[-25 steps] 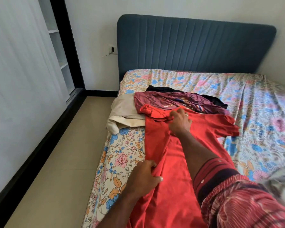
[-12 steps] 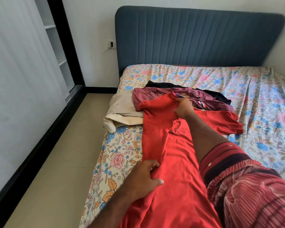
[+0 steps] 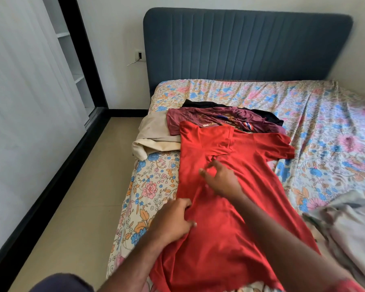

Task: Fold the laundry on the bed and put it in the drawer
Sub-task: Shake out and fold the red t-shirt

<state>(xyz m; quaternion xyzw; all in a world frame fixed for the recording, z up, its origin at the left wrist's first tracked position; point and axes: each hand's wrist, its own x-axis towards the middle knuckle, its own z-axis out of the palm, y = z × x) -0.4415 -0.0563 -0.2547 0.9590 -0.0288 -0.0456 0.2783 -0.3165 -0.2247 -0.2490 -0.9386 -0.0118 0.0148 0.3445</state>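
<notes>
The right hand [image 3: 220, 179] had let go of the folded-over sleeve near the collar and drawn back toward the middle of the red shirt [image 3: 226, 218], where it hovered just above the cloth with fingers loosely spread and holding nothing. The sleeve it released now lay flat across the shirt's chest. The left hand [image 3: 173, 221] kept its place at the shirt's left edge, fingers curled and gripping a bunch of the red fabric. The shirt lay lengthwise on the floral bedsheet [image 3: 325, 131], near the bed's left side. Beyond its collar lay a maroon garment [image 3: 190, 120], a black garment [image 3: 268, 119] and a beige garment [image 3: 154, 135], overlapping one another. Pale grey cloth [image 3: 350, 232] sat blurred at the right.
</notes>
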